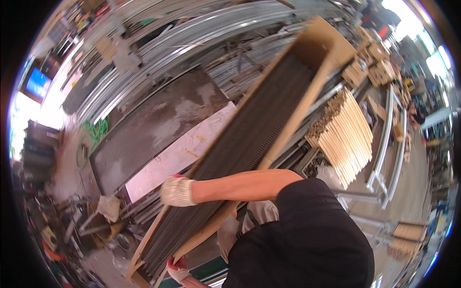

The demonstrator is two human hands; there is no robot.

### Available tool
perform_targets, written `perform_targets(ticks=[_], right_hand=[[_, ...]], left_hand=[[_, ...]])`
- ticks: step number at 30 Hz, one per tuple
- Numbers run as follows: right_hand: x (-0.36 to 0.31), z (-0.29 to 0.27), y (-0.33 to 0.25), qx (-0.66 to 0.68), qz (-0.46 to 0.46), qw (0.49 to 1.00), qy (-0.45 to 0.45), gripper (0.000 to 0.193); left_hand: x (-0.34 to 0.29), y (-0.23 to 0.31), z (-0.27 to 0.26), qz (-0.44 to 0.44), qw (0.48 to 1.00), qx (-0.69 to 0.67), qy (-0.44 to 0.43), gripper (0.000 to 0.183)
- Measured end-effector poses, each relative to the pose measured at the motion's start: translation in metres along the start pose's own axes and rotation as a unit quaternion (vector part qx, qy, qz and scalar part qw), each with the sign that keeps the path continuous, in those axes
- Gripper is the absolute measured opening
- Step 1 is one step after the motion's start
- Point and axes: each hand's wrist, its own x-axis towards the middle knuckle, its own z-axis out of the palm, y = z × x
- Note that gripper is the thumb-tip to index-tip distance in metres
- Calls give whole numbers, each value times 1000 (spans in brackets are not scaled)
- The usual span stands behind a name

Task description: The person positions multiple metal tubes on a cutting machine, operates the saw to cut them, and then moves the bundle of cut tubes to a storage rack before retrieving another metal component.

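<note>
Because the long cardboard box [249, 144] is narrow, open along its top and packed with dark thin rods [261, 122] lying lengthwise, it seems to be carried tilted and gripped at two places so that the load stays in the trough rather than sliding out of an end. It runs slantwise across the view, its far end [319, 41] raised toward the upper right above the metal racks [158, 43], its near end [139, 273] low at the lower left, over a cluttered workshop floor. One gloved hand [177, 191], which I judge to be the right hand since its bare forearm crosses from the dark-sleeved shoulder at the lower right, reaches over the box and closes on its left wall, fingers curled over the cardboard edge and holding it; the wrist is straight and the elbow bent, the arm lying across the rods. The left hand [177, 270], in a white glove with a red cuff, sits under the box near its lower end, against the right wall; it appears to bear the weight from beneath, though how its fingers are set I cannot tell, as most of it is hidden. Beside the box, to the right and apart from it, lies a bundle of pale wooden sticks [345, 137].
</note>
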Motion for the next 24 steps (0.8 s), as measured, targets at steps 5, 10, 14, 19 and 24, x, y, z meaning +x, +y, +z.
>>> perform_targets(ticks=[5,10,14,19,24], right_hand=[[-73,33,-7,21,82,971,-225,13],[-107,80,-19,68,94,957,-267,12],[-109,99,-1,3,140,918,-372,20],[-160,134,70,9,140,945,-295,10],[-203,137,119,3,207,942,-264,15]], left_hand=[[-62,-112,15,-45,992,22,116,21],[-96,-147,27,-41,986,1,162,13],[-72,-176,21,-37,986,11,165,11],[-42,-220,61,-57,994,43,86,14],[15,-287,81,-73,992,69,70,16]])
